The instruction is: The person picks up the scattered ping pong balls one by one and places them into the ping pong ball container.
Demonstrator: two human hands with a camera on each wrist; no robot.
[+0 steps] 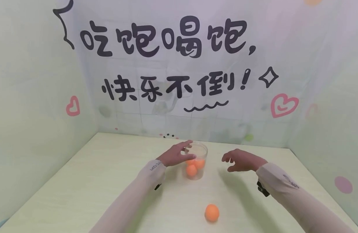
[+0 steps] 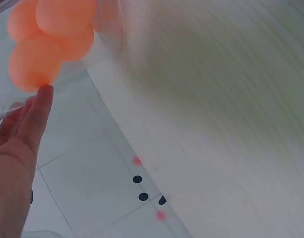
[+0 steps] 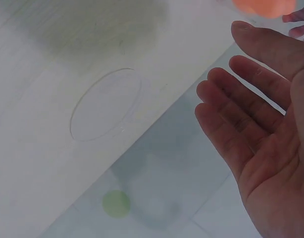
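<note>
A clear plastic jar (image 1: 202, 173) stands upright on the table, with several orange balls (image 1: 191, 170) inside; the balls (image 2: 35, 62) also show through its wall in the left wrist view. My left hand (image 1: 176, 154) holds the jar's left side near the rim, thumb in front and fingers on the far side. To the right of the jar, my right hand (image 1: 243, 160) is in the air with loosely bent fingers and nothing in them. Near the right hand (image 3: 261, 144), a clear round lid (image 3: 106, 105) lies flat on the table.
One loose orange ball (image 1: 212, 212) lies on the pale table (image 1: 88, 181) at the front. White printed sheets (image 1: 155, 126) with writing and hearts stand along the back and both sides.
</note>
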